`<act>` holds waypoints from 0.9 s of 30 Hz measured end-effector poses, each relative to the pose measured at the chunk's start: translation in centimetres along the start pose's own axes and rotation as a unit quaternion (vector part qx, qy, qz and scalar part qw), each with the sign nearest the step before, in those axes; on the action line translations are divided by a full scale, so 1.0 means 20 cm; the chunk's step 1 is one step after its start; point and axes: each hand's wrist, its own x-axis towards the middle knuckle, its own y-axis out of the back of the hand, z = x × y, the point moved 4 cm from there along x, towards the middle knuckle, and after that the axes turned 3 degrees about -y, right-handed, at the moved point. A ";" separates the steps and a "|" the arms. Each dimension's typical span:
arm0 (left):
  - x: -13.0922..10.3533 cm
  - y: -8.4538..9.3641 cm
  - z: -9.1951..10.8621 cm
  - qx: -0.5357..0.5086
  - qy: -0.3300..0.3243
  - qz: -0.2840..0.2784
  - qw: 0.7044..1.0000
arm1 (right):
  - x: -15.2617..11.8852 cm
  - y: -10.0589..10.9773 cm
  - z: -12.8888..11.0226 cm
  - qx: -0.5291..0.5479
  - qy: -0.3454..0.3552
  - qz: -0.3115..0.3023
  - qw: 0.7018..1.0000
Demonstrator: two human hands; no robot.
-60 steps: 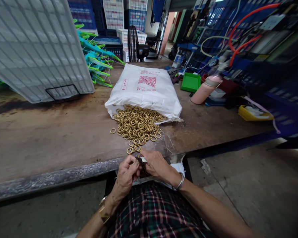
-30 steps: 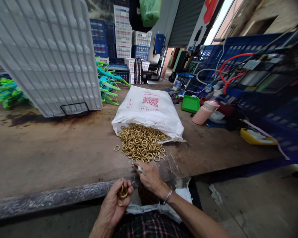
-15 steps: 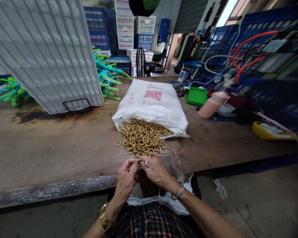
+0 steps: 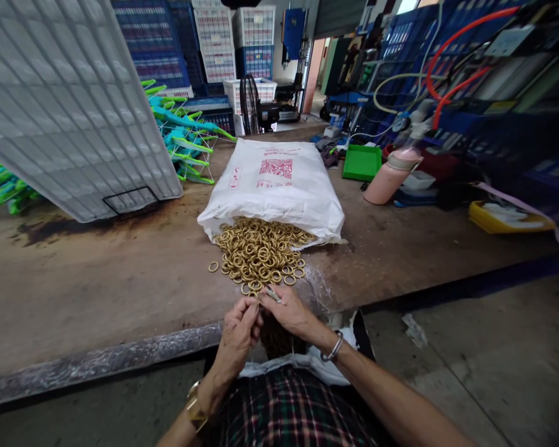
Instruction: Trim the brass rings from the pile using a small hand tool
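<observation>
Many rings (image 4: 261, 251) are spilling centre-frame from a QR-printed sack (image 4: 276, 186); lower centre, the right hand (image 4: 291, 312) is gripping a tool (image 4: 273, 295), the left hand (image 4: 238, 326) clenching, contents unclear.

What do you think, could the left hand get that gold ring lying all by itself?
Probably yes: the lone gold ring lies ahead and to the left of the left hand, with only tabletop between them. Its fingers look closed beside the right hand, so they'd need opening first.

Dim overall. Bright opening (image 4: 407, 6) at 1 o'clock; floor (image 4: 97, 397) at 8 shadowed. Edges stretched, 3 o'clock soft.
</observation>
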 end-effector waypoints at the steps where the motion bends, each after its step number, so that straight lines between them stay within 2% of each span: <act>1: 0.00 -0.01 0.00 -0.014 0.002 -0.008 1.000 | 0.00 0.00 0.00 0.002 -0.002 -0.003 1.000; 5: -0.01 -0.02 0.00 -0.052 0.004 -0.020 0.998 | -0.02 0.03 0.01 -0.016 -0.021 0.016 1.000; 8: -0.02 -0.03 0.00 -0.053 -0.005 -0.010 0.999 | -0.04 0.05 0.02 -0.116 0.013 0.035 0.993; 12: -0.02 -0.03 0.01 -0.018 -0.017 0.004 1.000 | -0.09 0.03 0.02 -0.254 0.079 -0.011 0.964; 15: -0.02 -0.03 0.01 0.009 -0.019 0.020 1.000 | -0.11 0.03 0.02 -0.314 0.081 -0.015 0.946; 19: -0.02 -0.03 0.01 0.043 -0.039 0.023 0.998 | -0.10 0.02 0.00 -0.349 0.058 -0.026 0.935; 24: -0.02 -0.01 0.00 0.062 -0.057 0.033 0.996 | -0.11 0.01 0.01 -0.377 0.061 -0.040 0.923; 27: -0.06 -0.02 0.01 0.058 -0.052 0.020 0.997 | -0.11 0.00 0.03 -0.397 0.052 -0.050 0.915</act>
